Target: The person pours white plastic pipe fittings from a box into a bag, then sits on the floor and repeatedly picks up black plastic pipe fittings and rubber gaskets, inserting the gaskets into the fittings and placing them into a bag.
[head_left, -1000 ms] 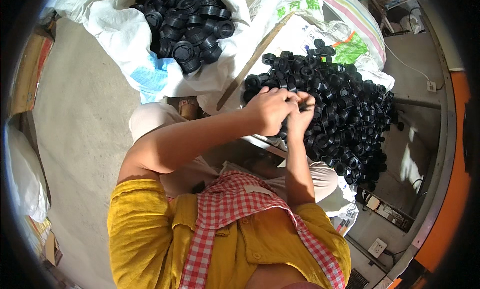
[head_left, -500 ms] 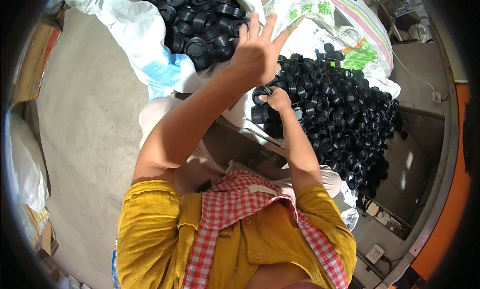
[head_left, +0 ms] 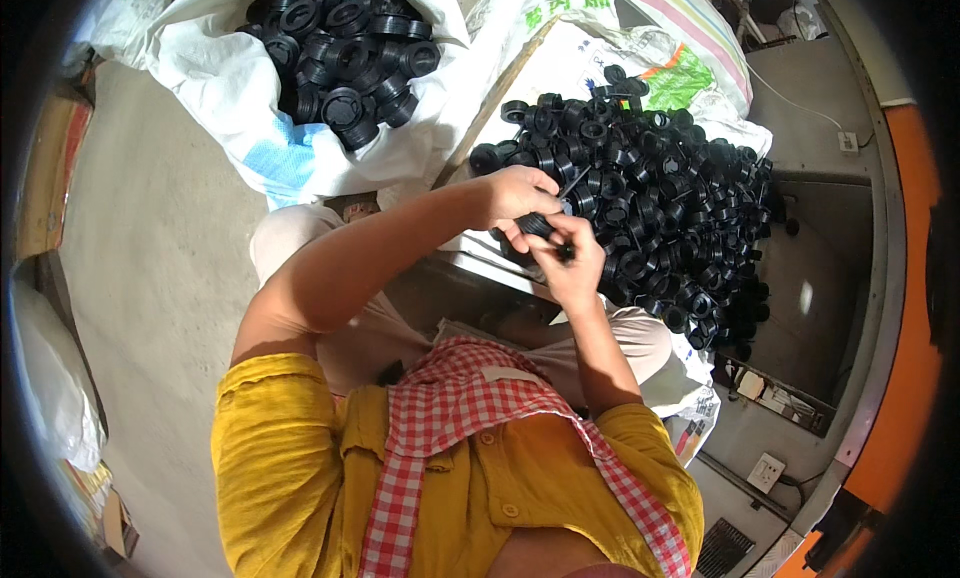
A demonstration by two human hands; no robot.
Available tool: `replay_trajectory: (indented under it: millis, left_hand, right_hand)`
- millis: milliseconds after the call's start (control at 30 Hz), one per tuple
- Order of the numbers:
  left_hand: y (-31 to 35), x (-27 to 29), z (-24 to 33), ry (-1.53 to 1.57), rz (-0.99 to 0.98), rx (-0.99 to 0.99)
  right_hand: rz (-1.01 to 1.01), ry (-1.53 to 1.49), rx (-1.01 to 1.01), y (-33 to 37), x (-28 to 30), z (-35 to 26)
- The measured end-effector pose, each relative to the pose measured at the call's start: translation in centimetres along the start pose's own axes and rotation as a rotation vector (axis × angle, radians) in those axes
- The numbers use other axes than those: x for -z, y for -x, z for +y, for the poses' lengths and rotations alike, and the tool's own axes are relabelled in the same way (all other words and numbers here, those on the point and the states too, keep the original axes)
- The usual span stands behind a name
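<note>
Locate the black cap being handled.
In the head view, just above and right of centre: the cap is between the left hand and right hand, beside the heap of caps.

Ahead of you, large green characters [head_left: 568, 6] are printed on a white sack [head_left: 497, 28]; below them, small blue marks [head_left: 590, 82] cannot be read. Print on the white bag [head_left: 700, 408] at your right is too small to read.

Place: apparent workshop | concrete floor [head_left: 165, 268] showed | white sack [head_left: 210, 88] held black rings [head_left: 343, 108] | black parts [head_left: 690, 218] lay heaped nearby
</note>
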State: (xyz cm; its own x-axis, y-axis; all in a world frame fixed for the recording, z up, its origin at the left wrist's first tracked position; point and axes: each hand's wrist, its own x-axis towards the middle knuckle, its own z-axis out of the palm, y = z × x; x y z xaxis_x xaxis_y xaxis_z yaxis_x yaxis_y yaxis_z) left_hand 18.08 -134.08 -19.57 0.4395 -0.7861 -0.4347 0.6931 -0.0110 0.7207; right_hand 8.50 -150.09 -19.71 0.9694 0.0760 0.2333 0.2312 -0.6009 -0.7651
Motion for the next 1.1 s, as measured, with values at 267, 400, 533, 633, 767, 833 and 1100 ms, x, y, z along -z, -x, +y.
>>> replay_trajectory:
  millis: [267,400,533,633,767,833,1100]
  left_hand:
    - [-0.3,0.3,-1.3,-0.480,-0.231,-0.077]
    - [-0.2,-0.3,-1.8,-0.480,-0.077,0.004]
    - [-0.5,-0.7,-1.7,-0.695,-0.070,0.121]
    - [-0.7,0.0,-2.7,-1.335,-0.048,-0.986]
    - [-1.3,1.0,0.4,-1.375,0.295,-1.678]
    - [1.1,2.1,3.1,-1.028,0.480,-1.479]
    - [0.9,-2.3,-2.0,0.119,-0.049,-0.106]
  right_hand:
    - [-0.298,0.200,0.112,0.3,4.5,1.0]
    - [-0.318,0.312,0.293,-0.4,5.6,-0.8]
    - [-0.408,0.151,0.146,0.8,5.3,0.3]
    - [-0.423,-0.583,-0.737,1.9,5.1,0.4]
    - [-0.876,-1.439,-0.750,4.8,6.5,0.9]
    - [-0.899,-1.390,-0.745,5.9,7.2,-0.2]
    - [0.400,-1.119,-0.312,-1.4,0.0,2.3]
